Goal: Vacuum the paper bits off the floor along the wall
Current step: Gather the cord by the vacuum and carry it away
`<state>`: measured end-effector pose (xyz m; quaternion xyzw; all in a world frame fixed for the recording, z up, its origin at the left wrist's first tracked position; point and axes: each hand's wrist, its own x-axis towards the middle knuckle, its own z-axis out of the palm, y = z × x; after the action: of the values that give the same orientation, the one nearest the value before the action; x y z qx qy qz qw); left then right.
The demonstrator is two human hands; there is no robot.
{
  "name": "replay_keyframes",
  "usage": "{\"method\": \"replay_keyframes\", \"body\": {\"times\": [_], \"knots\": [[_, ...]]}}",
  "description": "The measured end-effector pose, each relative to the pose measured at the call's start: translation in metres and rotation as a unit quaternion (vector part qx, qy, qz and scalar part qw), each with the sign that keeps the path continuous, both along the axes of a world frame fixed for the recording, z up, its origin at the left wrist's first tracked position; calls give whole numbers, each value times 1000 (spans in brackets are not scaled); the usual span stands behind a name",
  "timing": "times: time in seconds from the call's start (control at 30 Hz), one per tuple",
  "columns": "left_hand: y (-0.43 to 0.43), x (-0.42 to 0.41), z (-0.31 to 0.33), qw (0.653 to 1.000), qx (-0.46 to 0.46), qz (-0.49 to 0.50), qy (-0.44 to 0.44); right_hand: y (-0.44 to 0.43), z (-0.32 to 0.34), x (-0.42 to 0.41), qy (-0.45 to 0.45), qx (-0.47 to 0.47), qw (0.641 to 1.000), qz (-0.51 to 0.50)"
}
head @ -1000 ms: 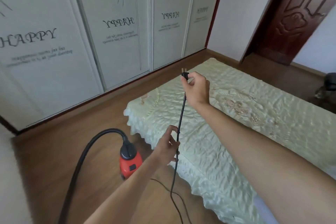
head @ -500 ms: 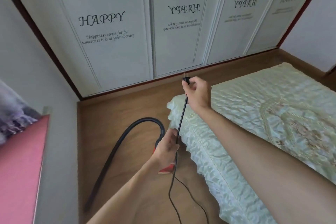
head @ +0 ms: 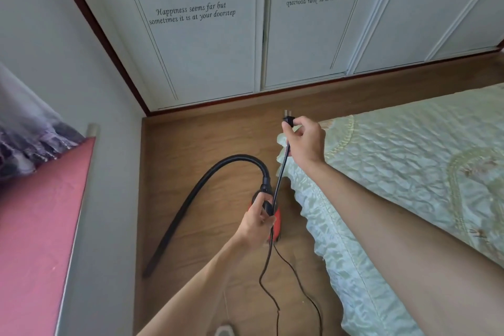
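Pinching the black plug (head: 288,120) between thumb and curled fingers, the right hand (head: 305,142) hangs over the corner of the bed (head: 409,172). Two pale metal prongs stick up, blurred. Smooth black cord (head: 281,172) runs taut and straight from the plug down to the left hand (head: 256,222), just off the bed's frilled edge. Left fingers curl round the cord. Below them it goes slack and loops thin and wavy beside the bed, cut off at the frame bottom. Hands apart, both clamped on the one line.

Vacuum (head: 276,222): glossy red plastic body on the floor (head: 218,139) right beside the bed's corner, mostly hidden behind the left hand, shape hard to make out. Black hose (head: 191,199) arches up from it, then lies in a long curve away from the bed, tapering to a narrow end.

Bed cover: pale green, satiny, quilted and puckered, ruffled border, embroidered curved band. Floor: brown wood-grain boards. Beyond the bed's corner, white panelled wardrobe doors (head: 204,49) with script lettering, tops cut off. Across the floor from the bed, a flat pink surface (head: 35,213), cropped, with blurred purple-grey gathered fabric (head: 32,144) past it.
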<state>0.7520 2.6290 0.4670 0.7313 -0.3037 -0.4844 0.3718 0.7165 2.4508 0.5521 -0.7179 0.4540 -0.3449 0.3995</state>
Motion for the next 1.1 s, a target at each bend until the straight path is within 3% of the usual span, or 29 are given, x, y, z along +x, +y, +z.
{"method": "replay_keyframes", "body": {"times": [0.1, 0.73, 1.1], "knots": [[-2, 7, -18, 1000, 15, 0, -11, -6, -25, 12, 23, 8, 1000, -2], [-81, 127, -167, 987, 67, -100, 108, -103, -209, 117, 132, 127, 980, -76], [-87, 129, -245, 981, 102, -92, 136, -112, -300, 122, 189, 185, 962, -70]]}}
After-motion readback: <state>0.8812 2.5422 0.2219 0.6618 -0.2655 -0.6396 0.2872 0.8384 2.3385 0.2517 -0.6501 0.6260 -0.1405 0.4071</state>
